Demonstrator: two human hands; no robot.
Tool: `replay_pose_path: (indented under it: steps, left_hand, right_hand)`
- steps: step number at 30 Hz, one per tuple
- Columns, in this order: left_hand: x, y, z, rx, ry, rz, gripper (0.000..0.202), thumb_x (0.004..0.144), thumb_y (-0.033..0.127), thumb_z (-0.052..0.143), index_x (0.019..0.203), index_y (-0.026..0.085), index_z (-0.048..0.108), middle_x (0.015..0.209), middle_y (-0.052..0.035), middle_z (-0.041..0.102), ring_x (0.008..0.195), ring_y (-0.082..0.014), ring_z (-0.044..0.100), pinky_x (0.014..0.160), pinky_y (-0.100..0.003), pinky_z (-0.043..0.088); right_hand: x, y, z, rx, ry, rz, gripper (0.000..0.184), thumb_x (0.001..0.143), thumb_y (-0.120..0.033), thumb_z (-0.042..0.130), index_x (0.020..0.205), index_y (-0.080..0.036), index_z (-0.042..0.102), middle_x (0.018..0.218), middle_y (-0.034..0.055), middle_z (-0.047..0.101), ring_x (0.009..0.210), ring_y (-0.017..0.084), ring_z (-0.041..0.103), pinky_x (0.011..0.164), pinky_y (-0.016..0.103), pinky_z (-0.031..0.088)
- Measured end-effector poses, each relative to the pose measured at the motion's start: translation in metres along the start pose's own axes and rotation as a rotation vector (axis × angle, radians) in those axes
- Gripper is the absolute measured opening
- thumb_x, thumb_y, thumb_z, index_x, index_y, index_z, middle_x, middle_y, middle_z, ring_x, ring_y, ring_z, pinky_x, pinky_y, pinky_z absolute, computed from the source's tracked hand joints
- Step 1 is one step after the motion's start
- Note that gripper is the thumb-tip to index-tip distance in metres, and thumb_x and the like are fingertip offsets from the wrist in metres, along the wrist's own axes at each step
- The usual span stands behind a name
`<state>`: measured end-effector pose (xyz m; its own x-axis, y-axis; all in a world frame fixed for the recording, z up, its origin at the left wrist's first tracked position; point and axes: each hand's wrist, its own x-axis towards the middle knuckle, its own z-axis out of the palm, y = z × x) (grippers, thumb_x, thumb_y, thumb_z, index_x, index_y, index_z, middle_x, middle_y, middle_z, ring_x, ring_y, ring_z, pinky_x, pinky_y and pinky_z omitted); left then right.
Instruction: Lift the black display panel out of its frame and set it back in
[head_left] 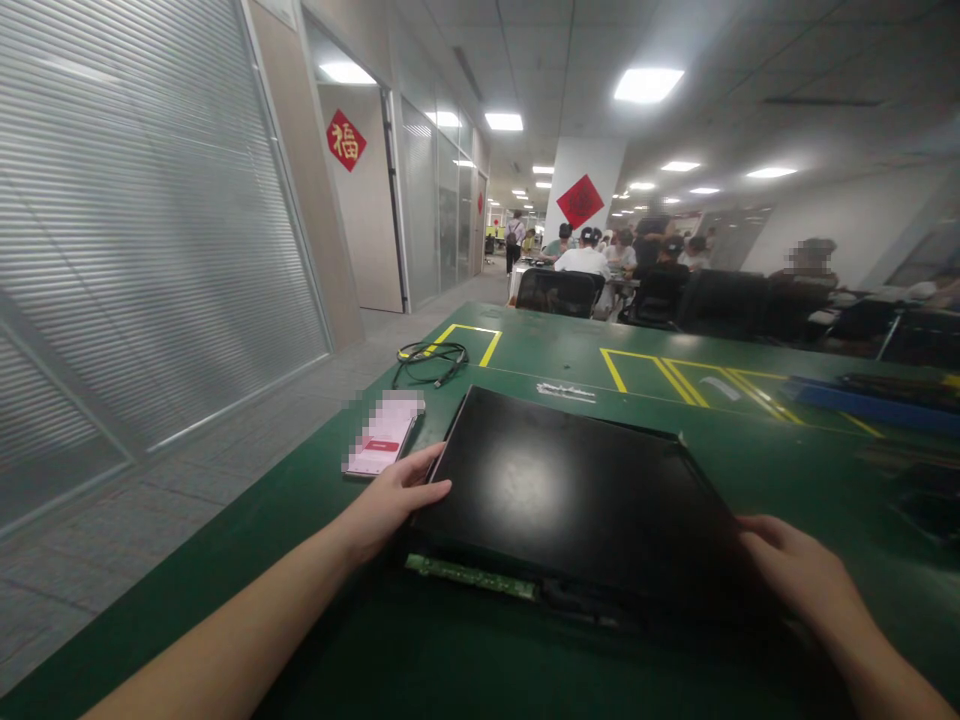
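Note:
Between my two hands is a flat black display panel (585, 490) with a glossy face turned up that reflects a ceiling light. A strip of green circuit board (472, 577) shows along its near edge. My left hand (401, 495) grips the panel's left edge, thumb on top and fingers out of sight at the side. At the right edge my right hand (795, 565) is closed on the panel, its fingertips hidden behind the edge. Whether the panel rests on the green table (315, 640) or is lifted slightly, I cannot tell.
A phone (382, 435) lies left of the panel, with a coiled black cable (435, 362) behind it. Yellow tape (630, 370) marks the table's far part. A blue tray (847, 408) holds dark items at right. Seated people and chairs (555, 290) are beyond.

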<state>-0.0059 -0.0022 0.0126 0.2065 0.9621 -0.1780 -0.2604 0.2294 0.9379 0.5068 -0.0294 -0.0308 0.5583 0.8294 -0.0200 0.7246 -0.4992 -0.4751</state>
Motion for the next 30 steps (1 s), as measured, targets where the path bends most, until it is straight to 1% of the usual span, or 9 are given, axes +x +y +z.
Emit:
replay_pose_path:
  steps: [5,10,13,17,20,24,27,30]
  left_hand:
    - [-0.001,0.001,0.001,0.016,0.02,0.005,0.083,0.061,0.03,0.104,0.137,0.02,0.075,0.151,-0.0149,0.07,0.145,-0.0387,0.06,0.12,-0.046,0.049]
    - [-0.003,0.003,0.002,0.017,0.034,0.002,0.083,0.061,0.029,0.104,0.138,0.019,0.074,0.149,-0.0158,0.072,0.144,-0.0396,0.061,0.12,-0.047,0.049]
    - [-0.005,0.006,0.005,0.019,0.022,-0.007,0.081,0.065,0.028,0.102,0.14,0.021,0.073,0.147,-0.0148,0.073,0.142,-0.0391,0.063,0.119,-0.048,0.05]
    - [-0.008,0.011,0.008,0.017,-0.002,-0.013,0.082,0.067,0.027,0.101,0.144,0.021,0.071,0.147,-0.0156,0.073,0.141,-0.0389,0.063,0.12,-0.048,0.049]
    - [-0.009,0.011,0.008,0.021,-0.009,-0.005,0.083,0.069,0.028,0.1,0.146,0.022,0.07,0.148,-0.0153,0.072,0.142,-0.0386,0.063,0.119,-0.047,0.049]
    - [-0.009,0.009,0.004,0.037,0.011,-0.019,0.084,0.071,0.029,0.099,0.149,0.024,0.068,0.149,-0.0139,0.071,0.14,-0.0382,0.065,0.116,-0.046,0.052]
    - [-0.009,0.009,0.002,0.067,0.032,-0.039,0.087,0.074,0.031,0.099,0.153,0.024,0.064,0.153,-0.0144,0.068,0.141,-0.0387,0.064,0.116,-0.046,0.053]
    - [-0.009,0.01,0.003,0.082,0.049,-0.011,0.088,0.072,0.033,0.1,0.152,0.022,0.065,0.16,-0.0148,0.062,0.147,-0.0396,0.058,0.12,-0.046,0.05]
  right_hand:
    - [0.0,0.0,0.001,0.0,0.008,-0.01,0.05,0.077,-0.049,0.048,0.105,-0.024,0.081,0.102,0.0134,0.083,0.097,0.037,0.074,0.081,0.046,0.055]
    - [0.001,0.001,0.002,0.024,0.003,-0.003,0.049,0.074,-0.05,0.051,0.103,-0.025,0.082,0.101,0.0128,0.083,0.094,0.037,0.074,0.078,0.047,0.056]
    - [0.0,0.001,0.002,0.044,0.033,-0.028,0.048,0.073,-0.05,0.053,0.1,-0.024,0.082,0.1,0.0135,0.083,0.095,0.038,0.075,0.079,0.048,0.056]
    - [-0.002,0.0,0.003,0.067,0.055,-0.032,0.044,0.072,-0.051,0.054,0.095,-0.026,0.082,0.095,0.0124,0.083,0.092,0.037,0.075,0.079,0.048,0.056]
    - [-0.003,-0.002,0.002,0.066,0.039,-0.031,0.045,0.072,-0.052,0.053,0.096,-0.026,0.082,0.096,0.012,0.083,0.093,0.037,0.075,0.078,0.047,0.057]
    - [-0.005,-0.005,0.0,0.052,0.014,-0.013,0.05,0.073,-0.052,0.051,0.101,-0.024,0.081,0.099,0.0121,0.083,0.097,0.037,0.075,0.082,0.047,0.056]
    - [-0.007,-0.006,0.0,0.053,0.026,-0.019,0.049,0.073,-0.051,0.051,0.101,-0.024,0.081,0.1,0.0118,0.083,0.098,0.037,0.075,0.083,0.047,0.056]
    - [-0.007,-0.006,0.0,0.06,0.036,-0.027,0.046,0.074,-0.05,0.052,0.099,-0.025,0.081,0.1,0.0114,0.083,0.096,0.036,0.076,0.081,0.046,0.057]
